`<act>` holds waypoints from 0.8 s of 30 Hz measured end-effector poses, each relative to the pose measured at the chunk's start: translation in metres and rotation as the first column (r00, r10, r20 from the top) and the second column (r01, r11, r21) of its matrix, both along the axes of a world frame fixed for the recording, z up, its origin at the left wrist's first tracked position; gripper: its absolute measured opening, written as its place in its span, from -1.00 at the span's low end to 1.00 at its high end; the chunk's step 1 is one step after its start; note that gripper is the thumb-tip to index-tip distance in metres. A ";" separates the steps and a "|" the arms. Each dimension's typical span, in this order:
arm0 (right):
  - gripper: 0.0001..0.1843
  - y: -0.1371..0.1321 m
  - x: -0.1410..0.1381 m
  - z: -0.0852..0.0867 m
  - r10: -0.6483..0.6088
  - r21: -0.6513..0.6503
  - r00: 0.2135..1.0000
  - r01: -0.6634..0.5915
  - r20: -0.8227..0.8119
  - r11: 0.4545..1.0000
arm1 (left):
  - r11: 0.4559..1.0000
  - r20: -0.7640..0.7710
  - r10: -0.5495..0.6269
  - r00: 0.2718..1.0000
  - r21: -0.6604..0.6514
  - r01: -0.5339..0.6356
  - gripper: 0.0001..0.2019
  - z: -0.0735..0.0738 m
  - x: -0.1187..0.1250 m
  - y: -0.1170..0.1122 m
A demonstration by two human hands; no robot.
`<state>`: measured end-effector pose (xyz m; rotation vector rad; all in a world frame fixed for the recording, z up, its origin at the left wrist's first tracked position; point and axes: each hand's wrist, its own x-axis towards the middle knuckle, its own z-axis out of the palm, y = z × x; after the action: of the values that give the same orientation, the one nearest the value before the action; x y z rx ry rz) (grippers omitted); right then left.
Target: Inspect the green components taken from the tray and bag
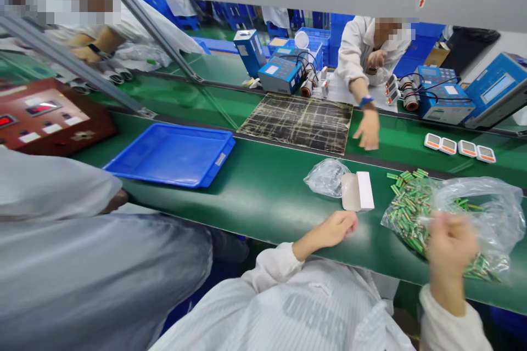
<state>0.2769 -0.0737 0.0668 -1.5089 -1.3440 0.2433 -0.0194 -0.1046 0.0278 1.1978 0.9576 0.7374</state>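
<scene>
My left hand (336, 228) rests at the near edge of the green bench with its fingers curled closed; whatever they may hold is hidden. Just beyond it stands an open small white box (364, 191), beside a crumpled clear plastic bag (326, 177). My right hand (452, 241) is blurred by motion over a large clear plastic bag (489, 197). Many small green batteries (411, 214) lie in and around that bag's mouth. The blur hides whether the right fingers grip the plastic or a battery.
A blue tray (168, 156) lies to the left, near a brown-red control box (53, 118). Across the bench, a co-worker's hand (368, 129) reaches over beside a dark mat (300, 120). White-and-orange devices (467, 148) sit at right. Another person's grey-clad leg (123, 274) is close on my left.
</scene>
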 end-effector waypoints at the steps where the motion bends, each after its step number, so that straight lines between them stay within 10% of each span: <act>1: -0.54 -0.007 -0.032 -0.008 0.150 -0.055 0.988 -0.151 -0.026 0.987 | 1.000 0.060 0.019 0.998 0.016 -0.020 -0.41 0.003 0.003 0.000; 6: -0.44 -0.026 -0.142 -0.037 0.458 -0.177 0.843 -0.514 -0.282 0.839 | 0.987 0.113 0.102 0.988 0.109 -0.114 -0.45 0.011 0.007 -0.002; 11: -0.40 -0.009 -0.163 -0.040 0.458 -0.119 0.607 -0.677 -0.649 0.727 | 0.934 0.102 0.292 0.951 0.182 -0.307 -0.48 0.014 -0.014 -0.003; 13: -0.42 0.014 -0.160 -0.039 0.481 -0.144 0.666 -0.658 -0.570 0.739 | 0.874 -0.021 0.395 0.918 0.318 -0.369 -0.53 0.020 -0.026 0.006; 16: -0.54 0.053 -0.156 -0.038 0.507 -0.202 0.843 -0.536 -0.178 0.820 | 0.795 -0.294 0.459 0.838 0.556 -0.241 -0.67 0.033 -0.041 0.030; 19: -0.70 0.085 -0.162 -0.041 0.526 -0.155 0.842 -0.508 0.115 0.847 | 0.777 -0.514 0.466 0.720 0.626 -0.056 -0.75 0.038 -0.046 0.059; 24: -0.79 0.100 -0.178 -0.052 0.601 -0.246 0.795 -0.569 0.079 0.785 | 0.818 -0.799 0.378 0.467 0.525 0.236 -0.72 0.029 -0.043 0.099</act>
<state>0.0988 0.0265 0.0149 -1.2478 -1.9515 0.6971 -0.0629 -0.0058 0.0567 2.2270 1.7480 0.4182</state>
